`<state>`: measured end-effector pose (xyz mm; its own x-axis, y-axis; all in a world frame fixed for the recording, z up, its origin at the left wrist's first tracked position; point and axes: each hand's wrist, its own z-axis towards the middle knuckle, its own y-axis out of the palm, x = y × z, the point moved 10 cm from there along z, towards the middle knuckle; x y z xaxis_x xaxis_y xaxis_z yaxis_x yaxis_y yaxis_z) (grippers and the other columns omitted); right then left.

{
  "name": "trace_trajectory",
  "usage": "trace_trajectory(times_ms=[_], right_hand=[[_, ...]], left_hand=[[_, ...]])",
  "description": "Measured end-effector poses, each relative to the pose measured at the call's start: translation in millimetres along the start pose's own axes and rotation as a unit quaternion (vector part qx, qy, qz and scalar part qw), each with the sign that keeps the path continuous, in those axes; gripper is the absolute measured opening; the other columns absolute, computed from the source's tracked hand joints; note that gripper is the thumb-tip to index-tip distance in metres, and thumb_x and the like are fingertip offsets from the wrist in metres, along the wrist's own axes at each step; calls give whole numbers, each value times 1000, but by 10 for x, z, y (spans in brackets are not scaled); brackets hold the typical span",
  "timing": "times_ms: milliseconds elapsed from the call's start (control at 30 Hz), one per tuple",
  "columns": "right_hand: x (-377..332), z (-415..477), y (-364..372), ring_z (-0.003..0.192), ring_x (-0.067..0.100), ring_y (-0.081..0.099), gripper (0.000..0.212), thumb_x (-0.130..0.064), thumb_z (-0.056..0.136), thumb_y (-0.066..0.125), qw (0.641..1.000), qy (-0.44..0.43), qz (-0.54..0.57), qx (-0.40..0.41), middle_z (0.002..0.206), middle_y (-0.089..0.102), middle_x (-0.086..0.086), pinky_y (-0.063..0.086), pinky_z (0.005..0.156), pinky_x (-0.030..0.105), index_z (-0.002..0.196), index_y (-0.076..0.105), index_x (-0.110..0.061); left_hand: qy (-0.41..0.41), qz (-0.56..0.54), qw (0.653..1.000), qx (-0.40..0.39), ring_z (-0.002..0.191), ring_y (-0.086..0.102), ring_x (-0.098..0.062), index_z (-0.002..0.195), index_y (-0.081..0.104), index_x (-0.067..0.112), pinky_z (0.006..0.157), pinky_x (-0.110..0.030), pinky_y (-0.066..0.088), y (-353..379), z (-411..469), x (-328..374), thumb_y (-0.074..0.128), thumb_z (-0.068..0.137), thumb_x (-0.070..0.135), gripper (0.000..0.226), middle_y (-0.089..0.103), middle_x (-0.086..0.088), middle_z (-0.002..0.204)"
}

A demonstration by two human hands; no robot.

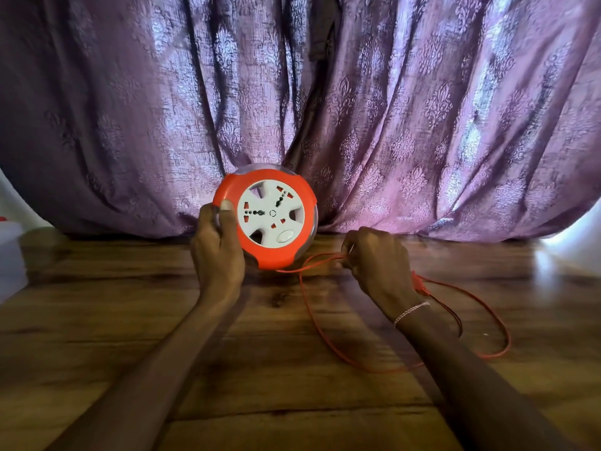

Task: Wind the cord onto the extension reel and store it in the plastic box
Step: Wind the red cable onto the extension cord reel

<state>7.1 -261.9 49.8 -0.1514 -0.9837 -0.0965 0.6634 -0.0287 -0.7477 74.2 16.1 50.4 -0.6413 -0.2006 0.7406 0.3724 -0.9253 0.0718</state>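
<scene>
The round extension reel [270, 219], orange with a white socket face, stands on its edge facing me above the wooden table [227, 369]. My left hand [216, 249] grips its left rim, thumb on the orange front. A thin red cord [325, 340] leaves the bottom of the reel. My right hand [374, 258] pinches this cord just right of the reel. Behind that hand the cord lies in loose loops on the table, with its red plug end [419, 283] by my right wrist.
A purple patterned curtain [422, 125] hangs right behind the reel along the table's far edge. A translucent plastic box [9, 255] shows partly at the far left edge. Bright light falls on the table's right end.
</scene>
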Motion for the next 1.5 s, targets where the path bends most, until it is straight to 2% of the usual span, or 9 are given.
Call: trace_trajectory(times_ms=[233,400,567,1000,1067,1167,1233,1333,1500], right_hand=[[-140,-3,254,81,20,64,71,-91,62,61,986,-100,126,-51,85,70,-6,52,70,36,93,72,-28],[-296,-129,-425,84,20,64,36,-52,99,56,955,-120,220,160,95,67,-2,53,70,44,106,73,-21],[-842,-291,-524,94,26,62,46,-46,100,59,953,-258,69,146,124,63,6,53,73,42,143,57,-29],[-578,-180,-297,74,33,71,64,-78,79,52,991,0,106,86,78,76,5,55,65,39,126,49,-34],[-388,-194,-125,64,27,69,58,-67,82,66,921,161,354,32,74,76,8,52,60,35,113,52,-21],[-436,-285,242,39,20,59,45,-46,89,75,696,290,652,-76,66,74,20,42,40,24,97,54,-7],[-368,-226,183,39,18,59,46,-46,89,76,739,253,622,-57,63,74,16,44,40,24,95,57,-4],[-342,-122,-280,64,18,70,42,-59,84,72,952,36,291,90,77,74,-4,55,58,36,102,62,-23],[-831,-229,-447,84,24,68,57,-59,93,58,974,-199,-2,103,117,60,3,47,52,33,145,48,-36]], left_hand=[[-8,7,1000,1,69,55,-21,88,52,14,65,-43,46,7,3,-49,34,98,58,48,63,-11,76],[1,16,1000,-3,66,53,-20,88,52,16,62,-39,40,28,7,-40,34,96,58,47,62,-9,72],[49,50,997,-43,65,57,-25,91,50,25,58,-33,33,146,-91,92,34,98,57,37,59,7,67],[153,136,975,-90,71,67,-39,112,56,15,60,-41,49,344,-437,428,34,98,55,47,70,-10,76],[154,138,975,-87,70,67,-42,115,58,13,59,-43,51,357,-465,453,35,98,55,51,70,-14,76],[140,143,976,-81,73,66,-43,115,57,13,60,-45,51,376,-467,443,32,98,56,53,70,-15,77],[131,142,978,-74,75,66,-44,114,57,14,61,-43,47,364,-433,407,31,97,57,53,70,-15,79],[113,138,982,-64,77,65,-44,116,56,13,63,-42,46,309,-356,321,29,96,58,56,70,-16,82],[113,128,983,-67,79,65,-44,117,56,13,64,-44,48,306,-350,305,29,97,58,56,70,-16,84]])
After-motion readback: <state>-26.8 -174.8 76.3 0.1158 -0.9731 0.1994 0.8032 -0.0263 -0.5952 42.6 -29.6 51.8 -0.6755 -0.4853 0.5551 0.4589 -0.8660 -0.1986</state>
